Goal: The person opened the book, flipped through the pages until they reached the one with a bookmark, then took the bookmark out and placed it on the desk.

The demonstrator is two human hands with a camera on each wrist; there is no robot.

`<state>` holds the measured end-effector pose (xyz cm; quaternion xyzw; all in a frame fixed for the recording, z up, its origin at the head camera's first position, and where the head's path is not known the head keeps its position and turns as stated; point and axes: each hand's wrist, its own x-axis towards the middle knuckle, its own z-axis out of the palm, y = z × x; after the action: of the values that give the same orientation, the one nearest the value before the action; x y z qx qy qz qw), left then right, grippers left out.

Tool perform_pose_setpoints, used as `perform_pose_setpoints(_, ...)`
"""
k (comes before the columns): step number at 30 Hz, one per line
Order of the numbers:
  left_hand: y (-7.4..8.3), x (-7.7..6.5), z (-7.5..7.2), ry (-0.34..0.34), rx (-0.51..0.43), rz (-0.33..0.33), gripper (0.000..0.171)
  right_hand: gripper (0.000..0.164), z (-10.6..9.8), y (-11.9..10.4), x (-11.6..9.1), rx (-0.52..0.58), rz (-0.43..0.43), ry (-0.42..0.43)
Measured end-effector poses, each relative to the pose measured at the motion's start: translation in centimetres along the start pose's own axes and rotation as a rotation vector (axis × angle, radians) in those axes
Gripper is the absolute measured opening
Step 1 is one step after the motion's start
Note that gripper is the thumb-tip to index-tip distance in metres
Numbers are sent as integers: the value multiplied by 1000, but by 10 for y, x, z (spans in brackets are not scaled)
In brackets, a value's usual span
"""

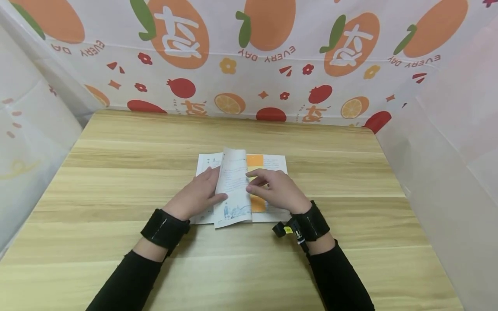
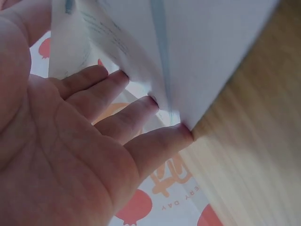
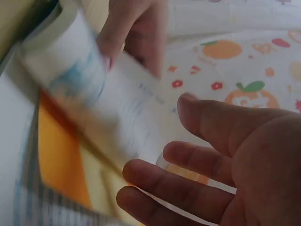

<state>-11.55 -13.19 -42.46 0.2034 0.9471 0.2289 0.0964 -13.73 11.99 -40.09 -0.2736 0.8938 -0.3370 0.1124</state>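
An open booklet (image 1: 272,216) lies on the wooden table, with raised pages (image 1: 233,185) curling over its middle. My left hand (image 1: 196,194) rests over the left side of the booklet, thumb on the front of the raised pages and the other fingers partly hidden behind them. In the left wrist view its fingers (image 2: 155,150) reach to the paper. My right hand (image 1: 278,190) hovers over the right page, fingers loosely bent and apart, tips close to the curled edge. Between its thumb and fingers (image 3: 164,188) nothing is held. Orange patches (image 1: 254,160) show on the right page.
The wooden table (image 1: 249,268) extends around the booklet. Behind it hangs a white cloth (image 1: 218,47) printed with fruit, and pale sheets cover both sides. Each wrist wears a black band (image 1: 165,231), and a small camera (image 1: 289,229) sticks out at the right one.
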Motion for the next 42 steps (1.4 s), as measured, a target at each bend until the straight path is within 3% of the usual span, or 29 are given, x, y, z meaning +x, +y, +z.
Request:
perform_pose_setpoints(6, 2, 3, 1, -26, -29, -15, 86, 42, -1, 15, -2, -95, 118, 65)
perform_pose_setpoints(12, 3, 7, 3, 50, -59, 67, 99, 60, -2, 23, -3, -139, 226, 70)
perform_pose_setpoints(15, 5, 8, 3, 56, -31, 62, 86, 63, -2, 24, -3, -119, 219, 25)
perform_pose_setpoints(21, 8, 13, 5, 21, 60, 67, 47, 45, -4, 31, -9, -98, 197, 13)
perform_pose_setpoints(23, 9, 15, 6, 7, 66, 73, 43, 41, -8, 36, -17, -84, 214, 26)
perform_pose_setpoints(29, 9, 17, 8, -24, 68, 88, 52, 41, -29, 64, -49, -82, 257, 64)
perform_pose_setpoints(35, 5, 14, 6, -21, 44, 54, 53, 42, -54, 99, -83, -200, 329, 61)
perform_pose_setpoints(42, -5, 3, -8, -5, 22, 17, 58, 45, -68, 111, -105, -341, 370, 29)
